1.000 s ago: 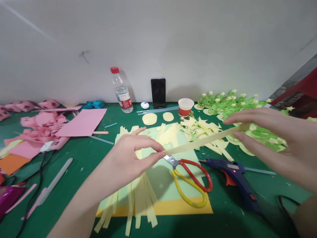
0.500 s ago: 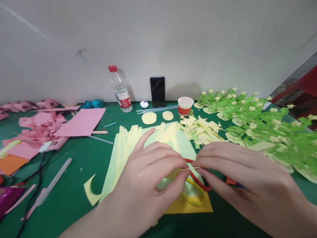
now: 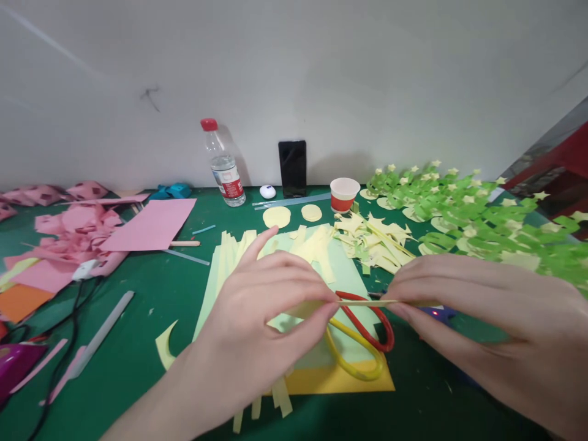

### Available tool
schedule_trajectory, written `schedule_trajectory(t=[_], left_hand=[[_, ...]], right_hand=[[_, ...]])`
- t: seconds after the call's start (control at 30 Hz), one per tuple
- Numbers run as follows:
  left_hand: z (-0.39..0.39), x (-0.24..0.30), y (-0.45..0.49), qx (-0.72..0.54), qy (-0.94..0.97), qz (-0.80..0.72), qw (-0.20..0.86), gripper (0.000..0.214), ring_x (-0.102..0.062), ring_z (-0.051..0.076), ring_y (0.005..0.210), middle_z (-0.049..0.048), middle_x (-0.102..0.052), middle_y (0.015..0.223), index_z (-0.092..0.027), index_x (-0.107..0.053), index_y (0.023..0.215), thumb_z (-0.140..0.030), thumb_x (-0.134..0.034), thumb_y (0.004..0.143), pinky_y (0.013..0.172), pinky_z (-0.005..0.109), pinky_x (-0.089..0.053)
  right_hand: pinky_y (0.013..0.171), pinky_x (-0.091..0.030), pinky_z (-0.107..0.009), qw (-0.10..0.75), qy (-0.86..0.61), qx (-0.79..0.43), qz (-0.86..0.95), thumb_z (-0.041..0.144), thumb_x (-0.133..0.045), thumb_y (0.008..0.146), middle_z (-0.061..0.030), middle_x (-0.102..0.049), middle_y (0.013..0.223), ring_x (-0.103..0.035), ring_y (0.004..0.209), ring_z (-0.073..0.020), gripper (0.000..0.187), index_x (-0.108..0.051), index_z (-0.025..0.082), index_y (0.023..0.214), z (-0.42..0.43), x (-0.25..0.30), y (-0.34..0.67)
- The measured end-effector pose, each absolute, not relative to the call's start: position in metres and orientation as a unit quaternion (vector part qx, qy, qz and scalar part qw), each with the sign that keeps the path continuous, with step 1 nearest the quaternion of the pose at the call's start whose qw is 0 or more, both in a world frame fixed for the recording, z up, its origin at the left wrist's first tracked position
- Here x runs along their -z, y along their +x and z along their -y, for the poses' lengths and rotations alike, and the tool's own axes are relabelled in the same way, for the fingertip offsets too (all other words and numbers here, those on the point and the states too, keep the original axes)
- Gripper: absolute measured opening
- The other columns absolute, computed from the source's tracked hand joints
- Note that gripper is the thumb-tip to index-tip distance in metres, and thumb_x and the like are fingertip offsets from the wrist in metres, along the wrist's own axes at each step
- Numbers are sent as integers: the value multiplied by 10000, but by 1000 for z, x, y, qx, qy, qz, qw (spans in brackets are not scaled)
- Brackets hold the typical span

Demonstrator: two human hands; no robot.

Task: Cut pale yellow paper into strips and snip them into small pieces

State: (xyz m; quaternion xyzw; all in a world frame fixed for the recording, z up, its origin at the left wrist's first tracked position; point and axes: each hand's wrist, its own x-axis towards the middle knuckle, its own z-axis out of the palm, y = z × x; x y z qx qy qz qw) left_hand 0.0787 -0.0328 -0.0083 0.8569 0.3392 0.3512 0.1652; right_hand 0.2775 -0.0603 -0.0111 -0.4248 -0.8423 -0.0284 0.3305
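Observation:
Between my hands stretches a thin yellow paper strip [image 3: 362, 303], seen edge-on. My left hand [image 3: 271, 324] pinches its left end between thumb and fingertips, index or little finger raised. My right hand [image 3: 478, 312] pinches the strip farther right, fingers closed over it. Below the strip lie scissors with one red and one yellow handle [image 3: 356, 370]; their blades are mostly hidden. They rest on pale green paper [image 3: 344, 269], with a yellow-orange sheet [image 3: 340, 381] under its near edge. Loose pale yellow strips [image 3: 229, 257] are spread on the green paper and stick out below my left hand.
A water bottle [image 3: 226, 168], a phone [image 3: 293, 168] and a paper cup [image 3: 344, 194] stand along the wall. Green paper plants with stars [image 3: 436, 196] crowd the right. Paper scraps [image 3: 372, 239] lie mid-right; pink paper [image 3: 151, 226] and a cable [image 3: 73, 331] lie left.
My hands have moved apart, and a longer stretch of the strip shows between them. More of the scissor handles is visible. Several loose strips now show below my left wrist.

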Motion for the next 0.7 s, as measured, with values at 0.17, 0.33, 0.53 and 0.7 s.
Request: schedule_trajectory(t=[0.17,0.33,0.53,0.7], left_hand=[[27,9,75,-340,859,-350,158,132,-647,91,708,-96,-698,673,-197,-661,656,-129,-611,757,1108,420,-224],[22,13,74,-298,869,-358,169,132,-649,123,738,-64,-689,689,-193,-637,649,-127,-587,752,1103,522,-185],[29,25,86,-295,871,-339,199,119,-642,103,761,-53,-682,719,-187,-601,700,-112,-550,778,1133,446,-151],[34,28,89,-321,880,-308,164,58,-635,106,797,-37,-686,776,-178,-596,788,-136,-560,807,1142,451,-127]], right_hand=[[500,-520,-208,296,-431,32,851,178,-408,857,-12,-694,627,-643,540,-139,340,-621,218,595,58,8,287],[455,-505,-202,263,-423,44,866,187,-390,857,-26,-698,654,-654,561,-150,352,-606,225,582,54,8,296],[467,-492,-217,235,-438,-31,867,208,-410,858,-45,-713,766,-667,638,-163,302,-617,198,638,50,17,284],[482,-461,-153,248,-434,-139,855,119,-465,827,17,-676,656,-617,533,-86,222,-648,196,726,50,19,274]])
